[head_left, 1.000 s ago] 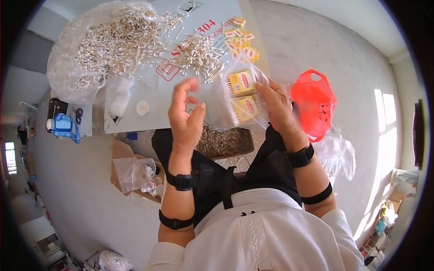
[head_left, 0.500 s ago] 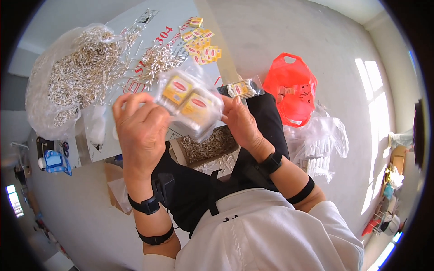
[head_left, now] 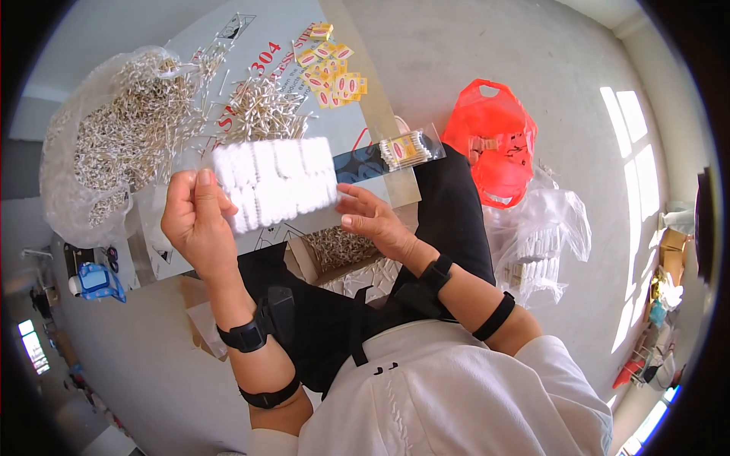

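My left hand (head_left: 199, 224) grips the left end of a clear-wrapped pack of cotton swabs (head_left: 277, 182), thumb on top. The pack is raised over the near edge of the table, its rows of white cotton tips turned toward me. My right hand (head_left: 380, 228) is open at the pack's right end, fingers apart; I cannot tell whether the fingertips touch it. Behind the pack lies a loose pile of cotton swabs (head_left: 266, 110). A small bag of swabs with a yellow label (head_left: 407, 150) rests on the table's right corner.
A big clear bag of swabs (head_left: 122, 144) stands at the left, and yellow cards (head_left: 334, 76) lie at the back. Between my legs is a box of swabs (head_left: 334, 251). To the right are a red plastic bag (head_left: 490, 144) and a clear bag of packs (head_left: 540, 243).
The pack has been turned from its yellow-labelled face to its cotton-tip side. My right hand has come off its right side and opened; my left hand has shifted slightly left and down.
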Motion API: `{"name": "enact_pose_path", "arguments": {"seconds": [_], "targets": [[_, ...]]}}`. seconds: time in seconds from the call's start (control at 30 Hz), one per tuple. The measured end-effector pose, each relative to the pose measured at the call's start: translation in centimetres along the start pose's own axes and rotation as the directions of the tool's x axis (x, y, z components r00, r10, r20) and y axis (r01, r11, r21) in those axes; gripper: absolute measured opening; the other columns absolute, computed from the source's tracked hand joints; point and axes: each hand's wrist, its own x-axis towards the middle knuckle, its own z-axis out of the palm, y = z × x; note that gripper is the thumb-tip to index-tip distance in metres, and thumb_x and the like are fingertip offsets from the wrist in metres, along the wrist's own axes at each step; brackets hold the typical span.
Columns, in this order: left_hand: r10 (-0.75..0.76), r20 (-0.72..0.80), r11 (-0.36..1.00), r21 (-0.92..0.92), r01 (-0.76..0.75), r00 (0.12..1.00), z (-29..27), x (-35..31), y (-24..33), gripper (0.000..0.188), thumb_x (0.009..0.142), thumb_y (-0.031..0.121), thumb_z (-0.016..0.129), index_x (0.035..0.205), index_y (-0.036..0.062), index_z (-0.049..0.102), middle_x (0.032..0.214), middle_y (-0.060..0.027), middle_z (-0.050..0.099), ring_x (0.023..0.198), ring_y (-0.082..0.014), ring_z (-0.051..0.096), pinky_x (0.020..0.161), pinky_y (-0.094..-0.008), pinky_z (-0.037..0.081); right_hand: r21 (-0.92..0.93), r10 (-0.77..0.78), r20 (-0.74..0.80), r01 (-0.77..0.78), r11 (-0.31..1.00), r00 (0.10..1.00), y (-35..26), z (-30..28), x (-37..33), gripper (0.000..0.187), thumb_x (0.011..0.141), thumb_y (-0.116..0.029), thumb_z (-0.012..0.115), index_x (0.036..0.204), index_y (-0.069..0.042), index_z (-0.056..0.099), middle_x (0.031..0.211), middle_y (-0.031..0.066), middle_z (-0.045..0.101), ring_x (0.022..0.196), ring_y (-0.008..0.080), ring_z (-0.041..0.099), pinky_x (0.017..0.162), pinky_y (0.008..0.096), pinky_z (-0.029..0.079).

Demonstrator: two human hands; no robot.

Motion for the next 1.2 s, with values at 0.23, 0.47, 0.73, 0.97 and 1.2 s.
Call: {"name": "enact_pose_path", "arguments": {"seconds": [0.23,0.47,0.73,0.97,1.2], "targets": [[-0.151,-0.109,0.959,-0.256,0.119,0.982,-1.4,-0.2,0.5,0.018,0.09,0.007,0.055,0.073,0.0033,0.052,0.055,0.0017,0.045,0.046,-0.0041,0.037,0.043,-0.0184,0.032,0.491,0.282,0.046,-0.267,0.829,0.958,0.3,2.6,1.1,0.083,0.084,-0.042,0.064,0.144,-0.011,0.016,0.136,0.0273,0.032,0.127,0.0371,0.038,0.101,0.0466,0.037],[-0.095,-0.21,0.911,-0.412,0.0,0.973,-1.4,5.5,0.8,0.017,0.088,0.004,0.056,0.072,0.0021,0.052,0.057,-0.0009,0.047,0.048,-0.0072,0.041,0.046,-0.0201,0.035,0.491,0.078,0.011,-0.073,0.868,0.997,-3.8,3.1,3.8,0.052,0.091,-0.025,0.056,0.135,-0.005,0.036,0.121,0.0185,0.055,0.111,0.028,0.056,0.095,0.0409,0.045],[0.002,-0.218,0.685,-0.71,-0.16,0.976,2.1,16.8,-4.5,0.006,0.086,-0.002,0.055,0.08,-0.0023,0.054,0.067,-0.0063,0.051,0.058,-0.0154,0.047,0.059,-0.0312,0.045,-0.025,0.251,-0.118,-0.256,0.966,0.961,-6.4,0.9,0.8,0.019,0.091,-0.015,0.055,0.102,0.0,0.06,0.087,0.0032,0.064,0.077,0.0088,0.059,0.071,0.0222,0.047],[-0.077,-0.16,0.571,-0.816,-0.088,0.984,6.0,19.8,-13.2,0.013,0.09,0.002,0.05,0.077,0.0059,0.052,0.062,-0.0019,0.047,0.054,-0.0135,0.045,0.053,-0.0262,0.041,-0.54,-0.263,0.586,0.611,0.578,0.767,-16.6,7.8,-2.4,0.012,0.073,-0.007,0.071,0.08,-0.001,0.063,0.074,0.011,0.058,0.062,0.0185,0.058,0.054,0.0247,0.045],[-0.263,-0.266,0.692,-0.722,-0.011,0.927,4.6,14.7,-15.2,0.012,0.089,0.005,0.052,0.078,0.0059,0.053,0.066,-0.0027,0.049,0.058,-0.0131,0.047,0.055,-0.0277,0.043,-0.789,-0.198,0.437,0.48,0.383,0.877,-15.9,13.3,-1.0,0.016,0.074,-0.007,0.066,0.087,0.001,0.062,0.073,0.008,0.057,0.059,0.0166,0.055,0.048,0.0272,0.043]]}}
